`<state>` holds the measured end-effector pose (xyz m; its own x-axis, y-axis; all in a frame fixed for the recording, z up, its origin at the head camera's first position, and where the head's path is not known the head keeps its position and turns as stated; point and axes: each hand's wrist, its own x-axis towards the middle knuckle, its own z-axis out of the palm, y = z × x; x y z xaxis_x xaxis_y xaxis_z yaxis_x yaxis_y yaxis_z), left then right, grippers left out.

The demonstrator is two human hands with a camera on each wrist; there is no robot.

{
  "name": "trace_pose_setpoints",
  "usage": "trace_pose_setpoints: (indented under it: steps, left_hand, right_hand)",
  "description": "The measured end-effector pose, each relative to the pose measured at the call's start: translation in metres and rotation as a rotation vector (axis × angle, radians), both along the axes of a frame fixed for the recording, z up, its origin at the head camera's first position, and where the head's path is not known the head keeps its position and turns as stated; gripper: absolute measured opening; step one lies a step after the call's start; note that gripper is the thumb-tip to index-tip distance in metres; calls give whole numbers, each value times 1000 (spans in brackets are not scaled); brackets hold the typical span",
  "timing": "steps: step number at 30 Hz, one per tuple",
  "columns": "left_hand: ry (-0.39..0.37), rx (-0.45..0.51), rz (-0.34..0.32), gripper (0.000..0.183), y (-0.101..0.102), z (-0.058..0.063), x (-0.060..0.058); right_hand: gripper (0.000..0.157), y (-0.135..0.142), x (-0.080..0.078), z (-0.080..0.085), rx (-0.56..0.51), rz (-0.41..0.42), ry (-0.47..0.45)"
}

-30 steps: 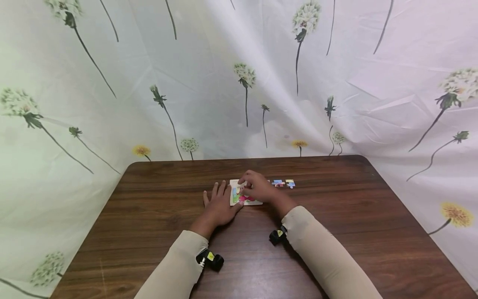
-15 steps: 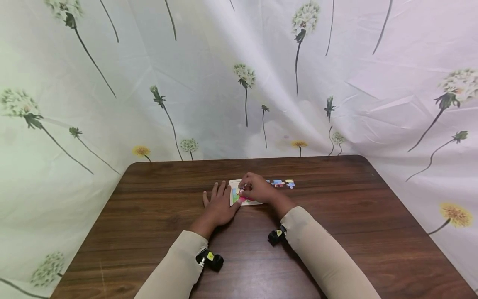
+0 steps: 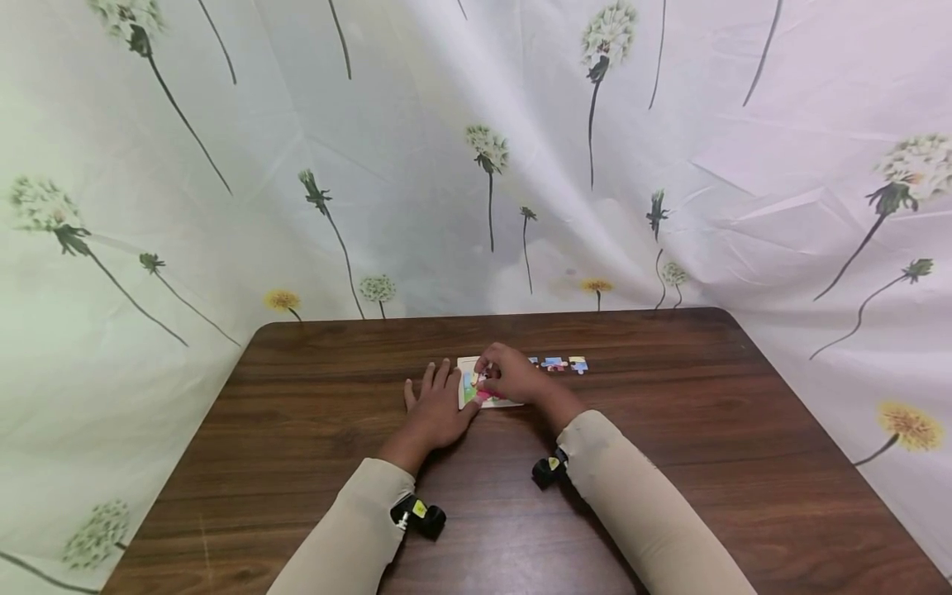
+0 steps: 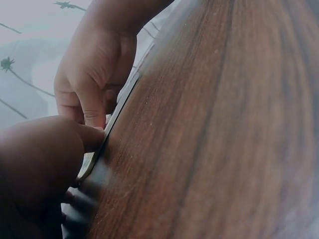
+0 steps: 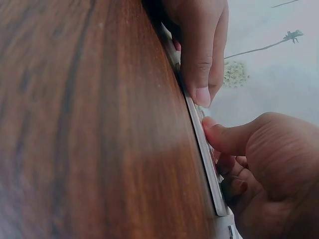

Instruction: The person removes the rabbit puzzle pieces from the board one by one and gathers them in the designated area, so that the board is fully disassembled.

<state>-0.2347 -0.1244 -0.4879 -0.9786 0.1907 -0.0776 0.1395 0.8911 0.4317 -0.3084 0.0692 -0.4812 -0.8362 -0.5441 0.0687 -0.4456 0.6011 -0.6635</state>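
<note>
A small jigsaw puzzle board (image 3: 466,364) with a pale border and a colourful picture lies on the table. My left hand (image 3: 439,413) rests flat at its left side, fingers spread, the thumb pressing on the front edge. Over the board my right hand (image 3: 516,374) pinches a small puzzle piece (image 3: 478,378) between thumb and index finger; the hand covers much of the picture. In the right wrist view the right thumb (image 5: 224,135) sits low against the board, close to the left thumb (image 5: 201,92). The piece itself is mostly hidden there.
Loose puzzle pieces lie right of the board: a blue and red piece (image 3: 554,364), a yellow and blue piece (image 3: 578,364), and another partly behind the right hand. The dark wooden table (image 3: 297,397) ends at a dandelion-printed cloth (image 3: 431,223).
The right thumb and index finger have come down slightly and closer together over the board, then stayed nearly still. My left hand has kept its place.
</note>
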Motion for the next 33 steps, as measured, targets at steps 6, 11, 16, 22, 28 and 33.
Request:
trace_pose_setpoints:
  steps: [6,11,16,22,28,33]
  left_hand:
    - [-6,4,2,78,0,1,-2]
    - [-24,8,-3,80,-1,-2,-5]
    - [-23,20,-4,79,-1,-3,-5]
    - [-27,9,-3,82,-2,-7,-8]
    - [-20,7,-3,80,-2,-5,-7]
    - [-21,-1,1,79,0,0,-3]
  right_hand:
    - [18,1,0,0,-38,2,-14]
    - [18,2,-1,-2,-49,24,-42]
    - [18,2,-1,-1,-57,46,-49]
    - [18,3,1,1,-78,52,-65]
    - [20,3,2,1,-77,45,-50]
    - [20,4,2,2,-55,39,-25]
